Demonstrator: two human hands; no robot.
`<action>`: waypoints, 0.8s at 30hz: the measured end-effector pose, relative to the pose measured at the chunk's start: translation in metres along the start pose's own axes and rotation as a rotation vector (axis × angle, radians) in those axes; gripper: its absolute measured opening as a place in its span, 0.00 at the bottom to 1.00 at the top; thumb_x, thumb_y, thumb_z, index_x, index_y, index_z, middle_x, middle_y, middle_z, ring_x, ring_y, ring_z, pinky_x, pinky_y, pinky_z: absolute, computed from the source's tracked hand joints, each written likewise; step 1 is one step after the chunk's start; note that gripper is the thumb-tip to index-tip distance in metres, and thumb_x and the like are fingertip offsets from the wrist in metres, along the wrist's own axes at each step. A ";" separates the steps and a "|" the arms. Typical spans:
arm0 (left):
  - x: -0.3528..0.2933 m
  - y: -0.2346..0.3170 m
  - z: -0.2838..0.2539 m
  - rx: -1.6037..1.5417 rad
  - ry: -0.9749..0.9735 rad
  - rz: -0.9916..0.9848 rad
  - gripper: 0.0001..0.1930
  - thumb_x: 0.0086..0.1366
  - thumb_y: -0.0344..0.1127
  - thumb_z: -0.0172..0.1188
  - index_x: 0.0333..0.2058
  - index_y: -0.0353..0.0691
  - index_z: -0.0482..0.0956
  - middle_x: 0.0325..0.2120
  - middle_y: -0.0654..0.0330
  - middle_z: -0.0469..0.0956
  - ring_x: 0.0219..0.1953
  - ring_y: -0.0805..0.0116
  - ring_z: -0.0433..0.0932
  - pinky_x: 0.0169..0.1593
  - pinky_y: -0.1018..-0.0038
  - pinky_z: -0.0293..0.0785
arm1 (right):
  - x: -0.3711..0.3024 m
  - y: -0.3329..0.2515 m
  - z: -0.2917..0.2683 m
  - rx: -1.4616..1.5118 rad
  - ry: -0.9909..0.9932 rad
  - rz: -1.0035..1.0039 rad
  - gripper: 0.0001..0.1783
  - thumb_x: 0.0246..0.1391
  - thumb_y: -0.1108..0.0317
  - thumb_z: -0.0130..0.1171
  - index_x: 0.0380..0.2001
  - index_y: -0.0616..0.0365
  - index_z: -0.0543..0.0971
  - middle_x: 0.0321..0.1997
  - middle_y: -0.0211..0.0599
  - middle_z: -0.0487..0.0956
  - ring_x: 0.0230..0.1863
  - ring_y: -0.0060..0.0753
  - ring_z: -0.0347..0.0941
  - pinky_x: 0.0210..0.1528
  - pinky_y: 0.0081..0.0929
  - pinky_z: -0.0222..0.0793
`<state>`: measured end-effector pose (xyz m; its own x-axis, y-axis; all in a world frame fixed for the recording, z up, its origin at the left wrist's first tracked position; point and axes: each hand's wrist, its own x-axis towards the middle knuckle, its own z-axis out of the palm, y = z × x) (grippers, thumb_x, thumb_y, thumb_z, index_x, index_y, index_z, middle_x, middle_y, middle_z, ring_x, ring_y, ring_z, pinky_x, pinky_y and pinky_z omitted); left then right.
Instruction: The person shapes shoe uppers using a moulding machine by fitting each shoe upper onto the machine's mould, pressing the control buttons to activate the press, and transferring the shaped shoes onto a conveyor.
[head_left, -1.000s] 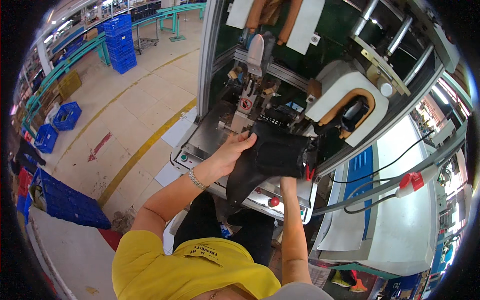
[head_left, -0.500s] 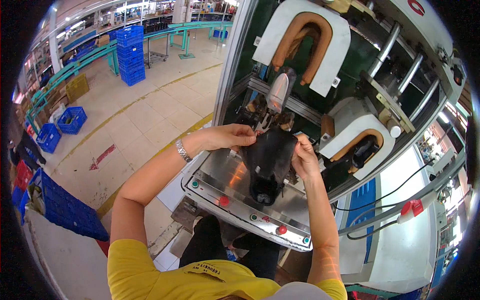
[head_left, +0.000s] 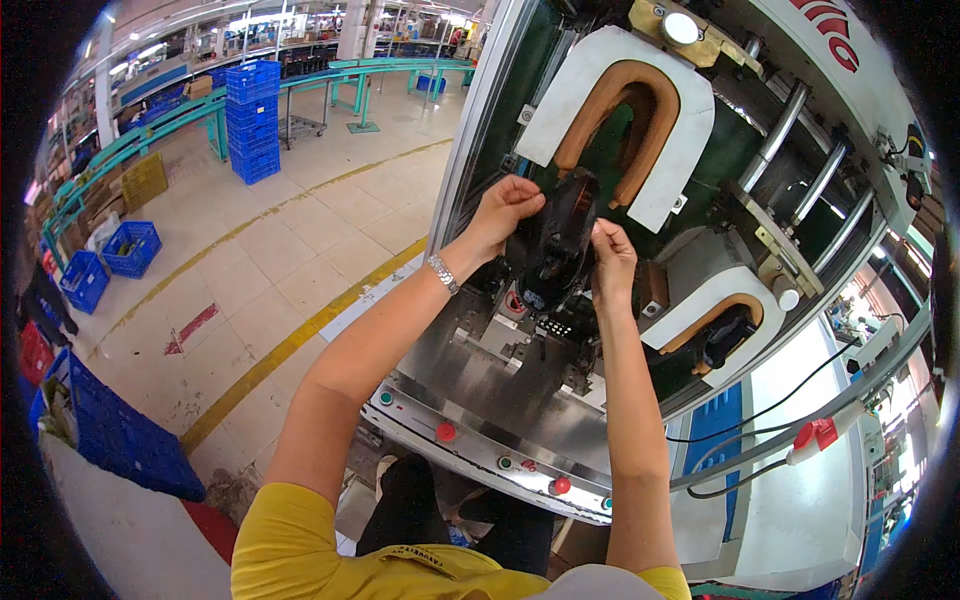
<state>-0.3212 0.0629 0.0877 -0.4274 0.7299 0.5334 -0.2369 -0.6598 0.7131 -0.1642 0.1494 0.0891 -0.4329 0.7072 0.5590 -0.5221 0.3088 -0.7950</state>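
A black shoe upper (head_left: 562, 225) sits over the upright metal form inside the machine and hides that form. My left hand (head_left: 510, 210), with a metal-band watch at the wrist, pinches the upper's left edge. On its right edge the fingers of my right hand (head_left: 612, 258) are closed in a pinch too. Just behind the upper stands a white U-shaped clamp (head_left: 697, 110) lined with a brown pad (head_left: 640, 80). To the right, another black upper (head_left: 724, 335) rests inside a second padded clamp (head_left: 762, 290).
A steel ledge (head_left: 480, 385) with red and green buttons along its front lies below my arms. Metal rods (head_left: 775, 135) cross the machine's upper right. Stacked blue crates (head_left: 252, 120) stand far left, and a blue basket (head_left: 125, 425) is near left. A cable (head_left: 740, 485) hangs at right.
Both hands have moved forward and up with the black upper, from above the ledge to the metal form. The upper now covers the form, which was bare before.
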 end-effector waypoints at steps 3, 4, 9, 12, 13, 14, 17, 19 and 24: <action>0.001 -0.013 -0.007 -0.017 0.049 -0.047 0.07 0.53 0.22 0.56 0.28 0.40 0.69 0.25 0.66 0.72 0.29 0.79 0.70 0.36 0.85 0.66 | 0.000 0.010 -0.002 -0.036 0.047 0.019 0.04 0.49 0.72 0.55 0.30 0.59 0.75 0.29 0.27 0.75 0.32 0.17 0.68 0.38 0.16 0.63; 0.005 -0.015 -0.009 -0.017 0.051 -0.046 0.07 0.53 0.22 0.56 0.28 0.40 0.69 0.25 0.66 0.72 0.29 0.79 0.70 0.36 0.85 0.66 | 0.004 0.013 -0.002 0.000 0.066 0.034 0.05 0.48 0.71 0.56 0.29 0.60 0.75 0.30 0.28 0.75 0.32 0.18 0.68 0.38 0.18 0.63; 0.037 -0.028 0.007 -0.108 0.209 -0.024 0.07 0.52 0.21 0.56 0.27 0.39 0.69 0.24 0.64 0.72 0.29 0.77 0.70 0.35 0.83 0.66 | 0.040 0.021 -0.019 0.076 0.174 0.060 0.06 0.47 0.70 0.58 0.27 0.61 0.75 0.30 0.29 0.74 0.32 0.20 0.68 0.39 0.18 0.62; 0.043 -0.027 0.006 -0.101 0.288 -0.013 0.07 0.52 0.21 0.57 0.28 0.39 0.69 0.24 0.63 0.72 0.28 0.77 0.70 0.34 0.83 0.65 | 0.051 0.027 -0.018 0.061 0.232 0.074 0.05 0.45 0.71 0.59 0.27 0.61 0.76 0.32 0.30 0.75 0.34 0.21 0.68 0.41 0.20 0.62; 0.043 -0.028 0.006 -0.108 0.327 -0.019 0.07 0.52 0.21 0.57 0.28 0.39 0.69 0.24 0.63 0.72 0.28 0.77 0.70 0.33 0.83 0.65 | 0.053 0.031 -0.017 0.060 0.232 0.075 0.05 0.45 0.71 0.59 0.27 0.61 0.76 0.32 0.30 0.75 0.34 0.21 0.68 0.41 0.20 0.62; 0.042 -0.028 0.005 -0.108 0.327 -0.020 0.07 0.52 0.21 0.57 0.28 0.39 0.69 0.24 0.63 0.72 0.28 0.77 0.70 0.33 0.83 0.65 | 0.054 0.035 -0.016 0.058 0.245 0.060 0.06 0.45 0.71 0.59 0.28 0.61 0.76 0.32 0.30 0.75 0.34 0.22 0.68 0.41 0.20 0.61; 0.034 -0.033 0.008 0.136 0.349 -0.072 0.06 0.54 0.26 0.57 0.29 0.38 0.69 0.25 0.62 0.72 0.28 0.76 0.70 0.33 0.81 0.65 | 0.048 0.035 -0.026 0.045 0.203 0.061 0.08 0.46 0.69 0.59 0.30 0.60 0.76 0.34 0.30 0.74 0.35 0.22 0.68 0.41 0.20 0.61; 0.021 -0.048 -0.008 0.421 0.327 0.027 0.10 0.55 0.35 0.57 0.32 0.36 0.69 0.25 0.60 0.72 0.29 0.71 0.71 0.34 0.77 0.67 | 0.029 0.033 -0.020 0.054 0.133 0.090 0.11 0.45 0.66 0.60 0.31 0.60 0.75 0.36 0.30 0.74 0.36 0.22 0.68 0.41 0.20 0.61; -0.048 -0.053 -0.027 0.774 0.160 -0.073 0.18 0.56 0.41 0.55 0.40 0.35 0.64 0.28 0.54 0.71 0.33 0.62 0.71 0.39 0.71 0.66 | -0.067 0.050 -0.020 0.024 0.300 0.463 0.15 0.44 0.56 0.60 0.34 0.51 0.73 0.30 0.24 0.71 0.33 0.21 0.65 0.37 0.24 0.61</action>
<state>-0.3121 0.0584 0.0117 -0.5686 0.6931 0.4431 0.3798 -0.2566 0.8888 -0.1468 0.1301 0.0078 -0.3946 0.9170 0.0580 -0.3452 -0.0895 -0.9343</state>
